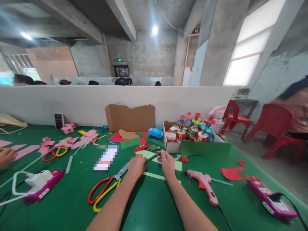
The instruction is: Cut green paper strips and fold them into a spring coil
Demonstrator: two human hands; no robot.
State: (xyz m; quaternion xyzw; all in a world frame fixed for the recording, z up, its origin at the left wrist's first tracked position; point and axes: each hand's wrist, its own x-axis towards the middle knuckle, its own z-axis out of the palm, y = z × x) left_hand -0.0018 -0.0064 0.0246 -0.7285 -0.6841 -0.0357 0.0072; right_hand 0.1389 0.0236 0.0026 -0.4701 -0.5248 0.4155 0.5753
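Observation:
My left hand (137, 166) is closed, its fingers turned down on one end of a narrow dark green strip (151, 158), seemingly paper. At the strip's other end are the bent fingers of my right hand (167, 163), pinched close to it; the exact contact is small. Pale green paper pieces (178, 165) lie under and beside both hands, with a thin pale strip (154, 175) nearer me. Left of my left hand, large scissors (117, 176) with red and yellow handles rest on the table, their blade tips partly hidden. A pink glue gun (202, 183) lies right of my right hand.
A white box (172, 147) of colourful spring figures stands behind my right hand. Purple power strips (44, 189) sit at both sides, with cords. Pink paper scraps (89, 136) and a second pair of scissors (55, 154) lie left. Another person's hand (6, 157) reaches in there.

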